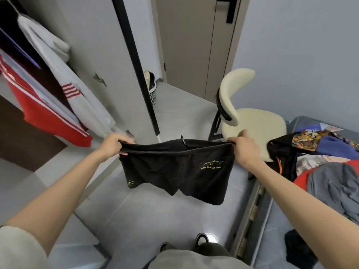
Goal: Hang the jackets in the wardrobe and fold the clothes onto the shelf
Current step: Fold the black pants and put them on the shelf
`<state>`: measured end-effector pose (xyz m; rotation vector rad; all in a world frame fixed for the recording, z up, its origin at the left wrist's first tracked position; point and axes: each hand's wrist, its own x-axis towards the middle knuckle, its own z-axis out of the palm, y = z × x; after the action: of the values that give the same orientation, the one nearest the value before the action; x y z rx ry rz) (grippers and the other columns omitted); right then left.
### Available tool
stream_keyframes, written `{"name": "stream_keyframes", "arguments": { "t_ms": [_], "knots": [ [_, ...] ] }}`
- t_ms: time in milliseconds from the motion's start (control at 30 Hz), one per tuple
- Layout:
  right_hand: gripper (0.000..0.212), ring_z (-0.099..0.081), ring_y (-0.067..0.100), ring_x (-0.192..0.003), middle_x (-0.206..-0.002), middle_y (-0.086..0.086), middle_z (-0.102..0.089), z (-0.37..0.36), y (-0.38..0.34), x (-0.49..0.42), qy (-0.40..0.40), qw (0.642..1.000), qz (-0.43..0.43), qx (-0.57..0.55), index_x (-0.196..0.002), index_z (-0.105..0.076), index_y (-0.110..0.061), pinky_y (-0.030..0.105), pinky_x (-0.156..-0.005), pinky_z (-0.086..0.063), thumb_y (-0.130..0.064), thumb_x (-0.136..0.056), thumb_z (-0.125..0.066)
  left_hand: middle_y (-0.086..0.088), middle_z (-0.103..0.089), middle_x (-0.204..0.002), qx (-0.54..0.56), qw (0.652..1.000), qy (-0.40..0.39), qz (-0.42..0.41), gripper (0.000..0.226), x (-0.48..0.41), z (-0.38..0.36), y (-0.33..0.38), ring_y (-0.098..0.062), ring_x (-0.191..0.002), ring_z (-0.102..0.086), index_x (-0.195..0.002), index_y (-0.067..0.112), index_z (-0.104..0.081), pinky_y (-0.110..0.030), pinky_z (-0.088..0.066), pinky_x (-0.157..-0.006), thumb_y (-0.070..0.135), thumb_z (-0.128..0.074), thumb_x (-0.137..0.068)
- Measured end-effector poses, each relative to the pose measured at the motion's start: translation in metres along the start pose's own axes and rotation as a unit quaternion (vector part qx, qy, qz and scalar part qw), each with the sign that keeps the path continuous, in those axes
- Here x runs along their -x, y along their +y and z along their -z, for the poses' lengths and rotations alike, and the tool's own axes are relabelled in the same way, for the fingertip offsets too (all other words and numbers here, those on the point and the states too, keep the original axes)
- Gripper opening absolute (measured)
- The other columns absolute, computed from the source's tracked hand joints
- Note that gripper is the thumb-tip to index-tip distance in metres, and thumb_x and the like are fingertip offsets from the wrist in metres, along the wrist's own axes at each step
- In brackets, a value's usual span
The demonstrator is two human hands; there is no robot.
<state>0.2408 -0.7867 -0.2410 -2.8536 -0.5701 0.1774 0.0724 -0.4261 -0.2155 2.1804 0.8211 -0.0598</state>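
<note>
A pair of black shorts (176,169) with yellow lettering hangs stretched in the air in front of me. My left hand (114,143) grips the left end of the waistband and my right hand (243,147) grips the right end. The legs dangle above the grey floor. In the open wardrobe at the left hang a white jacket with red stripes (64,82) and a red jacket with white stripes (48,117). A pile of mixed clothes (320,162) lies on the bed at the right.
A cream chair (250,121) stands just beyond my right hand. The wardrobe door (108,61) is open, with a black-framed panel beside it. A laundry basket (152,92) sits near the far door. The bed edge (254,202) runs along the right.
</note>
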Motion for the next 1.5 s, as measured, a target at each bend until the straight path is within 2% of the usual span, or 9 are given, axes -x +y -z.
{"name": "stream_keyframes", "arguments": {
  "t_ms": [233, 400, 567, 767, 867, 967, 1267, 1333, 1500],
  "knots": [
    [0.039, -0.046, 0.025, -0.125, -0.102, 0.013, -0.06, 0.014, -0.077, -0.023, 0.105, 0.918, 0.054, -0.379, -0.068, -0.059, -0.012, 0.026, -0.102, -0.032, 0.022, -0.067, -0.038, -0.013, -0.052, -0.093, -0.012, 0.987, 0.051, -0.152, 0.061, 0.031, 0.046, -0.008, -0.023, -0.095, -0.048, -0.063, 0.013, -0.066, -0.012, -0.036, -0.079, -0.038, -0.032, -0.064],
    [0.042, -0.051, 0.013, -0.121, -0.101, 0.01, -0.064, 0.048, -0.142, -0.032, 0.015, 0.894, 0.197, -0.402, -0.064, -0.057, -0.013, 0.024, -0.101, -0.033, 0.023, -0.064, -0.037, 0.001, -0.06, -0.114, 0.116, 0.985, 0.033, -0.12, 0.051, 0.034, 0.066, 0.005, -0.004, -0.105, -0.056, -0.107, 0.018, -0.06, -0.006, -0.046, -0.075, -0.023, -0.04, -0.084],
    [0.045, -0.05, 0.006, -0.116, -0.112, 0.008, -0.06, 0.068, -0.206, -0.023, -0.048, 0.88, 0.291, -0.374, -0.066, -0.062, -0.012, 0.021, -0.1, -0.035, 0.024, -0.066, -0.036, -0.001, -0.065, -0.114, 0.199, 0.973, -0.002, -0.119, 0.043, 0.028, 0.06, 0.035, -0.011, -0.093, -0.065, -0.12, 0.035, -0.053, -0.027, -0.055, -0.067, 0.001, -0.049, -0.094],
    [0.043, -0.038, 0.015, -0.099, -0.079, -0.008, -0.052, 0.058, -0.233, -0.01, -0.02, 0.879, 0.288, -0.379, -0.073, -0.069, -0.014, 0.011, -0.086, -0.033, 0.019, -0.076, -0.042, -0.001, -0.061, -0.083, 0.211, 0.965, -0.069, -0.139, 0.062, 0.027, 0.05, 0.07, -0.002, -0.057, -0.056, -0.125, 0.047, -0.047, -0.014, -0.046, -0.053, -0.002, -0.039, -0.089],
    [0.042, -0.053, -0.002, -0.077, -0.073, 0.0, -0.06, 0.056, -0.227, -0.006, -0.041, 0.846, 0.278, -0.453, -0.069, -0.066, -0.016, 0.005, -0.069, -0.042, 0.02, -0.077, -0.044, 0.011, -0.063, -0.094, 0.175, 0.968, -0.111, -0.138, 0.059, 0.027, 0.05, 0.077, 0.008, -0.069, -0.061, -0.114, 0.042, -0.058, -0.013, -0.049, -0.059, -0.003, -0.033, -0.087],
    [0.043, -0.056, 0.004, -0.056, -0.063, -0.012, -0.062, 0.049, -0.218, -0.002, -0.077, 0.819, 0.23, -0.52, -0.066, -0.064, -0.017, 0.023, -0.056, -0.05, 0.021, -0.08, -0.049, 0.006, -0.062, -0.09, 0.147, 0.973, -0.125, -0.123, 0.046, 0.025, 0.046, 0.083, 0.005, -0.069, -0.062, -0.11, 0.034, -0.058, -0.013, -0.049, -0.059, -0.001, -0.036, -0.089],
    [0.035, -0.066, 0.008, -0.058, -0.066, -0.011, -0.068, 0.038, -0.202, 0.009, -0.098, 0.775, 0.17, -0.601, -0.071, -0.066, -0.014, 0.02, -0.056, -0.053, 0.017, -0.084, -0.057, -0.002, -0.063, -0.096, 0.106, 0.978, -0.161, -0.079, 0.032, 0.016, 0.03, 0.087, -0.008, -0.08, -0.061, -0.107, 0.021, -0.061, -0.017, -0.05, -0.065, 0.002, -0.042, -0.089],
    [0.033, -0.068, 0.009, -0.064, -0.077, -0.013, -0.069, 0.04, -0.202, 0.009, -0.082, 0.782, 0.178, -0.591, -0.073, -0.069, -0.016, 0.019, -0.057, -0.054, 0.014, -0.084, -0.061, -0.001, -0.062, -0.09, 0.103, 0.982, -0.144, -0.073, 0.028, 0.013, 0.028, 0.087, -0.008, -0.076, -0.06, -0.096, 0.022, -0.062, -0.015, -0.048, -0.058, 0.003, -0.044, -0.088],
    [0.053, -0.053, 0.005, -0.093, -0.122, 0.0, -0.039, 0.044, -0.188, 0.005, -0.015, 0.889, 0.26, -0.376, -0.088, -0.072, -0.028, 0.015, -0.072, -0.048, 0.016, -0.077, -0.044, -0.003, -0.059, -0.074, 0.145, 0.986, -0.078, -0.026, 0.025, 0.005, 0.027, 0.081, -0.011, -0.062, -0.06, -0.085, 0.019, -0.059, -0.018, -0.05, -0.05, -0.001, -0.042, -0.082]
  ]
}}
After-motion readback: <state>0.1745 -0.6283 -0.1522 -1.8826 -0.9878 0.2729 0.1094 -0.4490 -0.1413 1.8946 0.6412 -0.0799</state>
